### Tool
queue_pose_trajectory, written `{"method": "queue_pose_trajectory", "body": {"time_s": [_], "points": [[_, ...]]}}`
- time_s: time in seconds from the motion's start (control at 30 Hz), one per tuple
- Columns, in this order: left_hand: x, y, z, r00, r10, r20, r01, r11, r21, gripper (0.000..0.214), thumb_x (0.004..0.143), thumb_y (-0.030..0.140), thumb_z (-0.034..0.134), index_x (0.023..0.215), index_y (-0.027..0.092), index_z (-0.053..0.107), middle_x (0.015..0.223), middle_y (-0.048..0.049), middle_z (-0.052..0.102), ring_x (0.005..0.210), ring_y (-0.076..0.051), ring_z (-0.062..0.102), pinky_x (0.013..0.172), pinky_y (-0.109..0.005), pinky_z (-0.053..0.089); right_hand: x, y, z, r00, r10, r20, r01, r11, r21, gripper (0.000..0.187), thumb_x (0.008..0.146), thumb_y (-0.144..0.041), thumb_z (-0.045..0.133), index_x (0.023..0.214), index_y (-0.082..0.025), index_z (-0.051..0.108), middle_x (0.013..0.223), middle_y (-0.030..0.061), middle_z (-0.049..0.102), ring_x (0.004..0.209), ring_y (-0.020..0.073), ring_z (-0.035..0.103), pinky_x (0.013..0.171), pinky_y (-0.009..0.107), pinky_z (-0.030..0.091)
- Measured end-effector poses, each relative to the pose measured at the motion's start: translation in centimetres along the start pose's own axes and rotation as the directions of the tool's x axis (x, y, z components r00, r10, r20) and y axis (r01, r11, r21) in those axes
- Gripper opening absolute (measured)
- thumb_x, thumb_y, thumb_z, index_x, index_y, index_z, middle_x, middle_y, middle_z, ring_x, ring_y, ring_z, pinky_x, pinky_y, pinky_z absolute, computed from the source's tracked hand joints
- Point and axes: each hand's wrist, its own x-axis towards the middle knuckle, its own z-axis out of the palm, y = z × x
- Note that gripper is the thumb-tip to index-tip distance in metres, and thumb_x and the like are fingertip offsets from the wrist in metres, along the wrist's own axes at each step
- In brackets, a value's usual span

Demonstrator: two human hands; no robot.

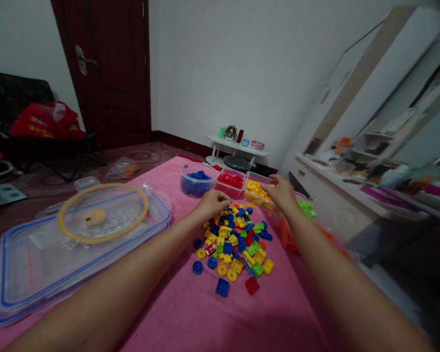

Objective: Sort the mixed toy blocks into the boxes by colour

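Note:
A pile of mixed toy building bricks (228,248) in yellow, blue, green and red lies on the pink cloth. At its far left edge is my left hand (211,204), fingers bent together; anything between the fingertips is too small to tell. My right hand (281,194) hovers at the right side of a clear box of yellow bricks (255,199), thumb and fingers apart. Left of that box stand a clear box of red bricks (230,181) and a round clear tub of blue bricks (197,183). Partly behind my right forearm are green bricks (306,208) and orange bricks (288,239).
Clear blue-edged lids (77,274) lie stacked at the left, with a round yellow-rimmed lid (102,234) on top. The pink-covered table (190,322) ends at the right beside a white dresser (337,190). A low white shelf (238,145) stands against the far wall.

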Motion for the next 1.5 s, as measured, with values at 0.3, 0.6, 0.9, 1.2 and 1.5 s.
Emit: {"method": "queue_pose_trajectory", "body": {"time_s": [0.3, 0.6, 0.9, 1.2, 1.5], "points": [[-1.7, 1.0, 1.5, 0.916, 0.368, 0.158, -0.4, 0.818, 0.413, 0.031, 0.074, 0.022, 0.058, 0.102, 0.018, 0.069, 0.101, -0.008, 0.068, 0.094, -0.02, 0.059, 0.084, -0.03, 0.045, -6.7, 0.3, 3.7, 0.911, -0.089, 0.402, 0.156, 0.978, -0.138, 0.028, 0.071, -0.025, 0.061, 0.097, -0.022, 0.069, 0.095, 0.0056, 0.069, 0.09, 0.0193, 0.062, 0.074, 0.028, 0.044], [-2.6, 1.1, 2.9, 0.901, 0.366, 0.234, -0.432, 0.695, 0.576, 0.021, 0.074, 0.015, 0.055, 0.087, 0.018, 0.071, 0.089, -0.0074, 0.068, 0.087, -0.019, 0.059, 0.082, -0.029, 0.043, -7.3, 0.2, 3.5, 0.977, -0.059, 0.206, 0.063, 0.998, -0.013, 0.024, 0.078, -0.036, 0.053, 0.078, -0.016, 0.066, 0.078, 0.0065, 0.067, 0.076, 0.0174, 0.061, 0.066, 0.026, 0.042], [-1.3, 1.8, 1.6, 0.983, 0.176, 0.056, -0.181, 0.977, 0.112, 0.021, 0.068, 0.021, 0.065, 0.084, 0.009, 0.069, 0.073, -0.0057, 0.068, 0.062, -0.012, 0.059, 0.059, -0.021, 0.045, -7.9, -1.1, 1.3, 0.815, -0.235, 0.53, -0.082, 0.858, 0.507, 0.038, 0.068, -0.038, 0.064, 0.094, -0.01, 0.066, 0.053, -0.0041, 0.051, 0.045, 0.0074, 0.041, 0.044, 0.02, 0.031], [-1.8, 4.2, -4.7, 0.836, -0.039, 0.548, -0.266, 0.844, 0.466, 0.021, 0.059, 0.024, 0.071, 0.077, 0.014, 0.072, 0.068, -0.0016, 0.069, 0.059, -0.01, 0.058, 0.053, -0.017, 0.04, -8.1, -2.1, 0.6, 0.866, -0.211, 0.454, -0.059, 0.858, 0.51, 0.032, 0.068, -0.038, 0.063, 0.082, -0.01, 0.068, 0.05, -0.0031, 0.05, 0.043, 0.0075, 0.04, 0.041, 0.02, 0.03], [-4.7, 7.6, -2.4, 0.891, -0.222, 0.396, -0.276, 0.429, 0.86, 0.024, 0.049, 0.024, 0.077, 0.071, 0.017, 0.073, 0.073, -0.0062, 0.07, 0.066, -0.017, 0.061, 0.06, -0.024, 0.043, -8.2, -2.6, 0.2, 0.894, -0.198, 0.401, -0.083, 0.807, 0.584, 0.032, 0.066, -0.038, 0.065, 0.082, -0.01, 0.067, 0.05, -0.0041, 0.049, 0.044, 0.0072, 0.04, 0.042, 0.02, 0.03]]}}
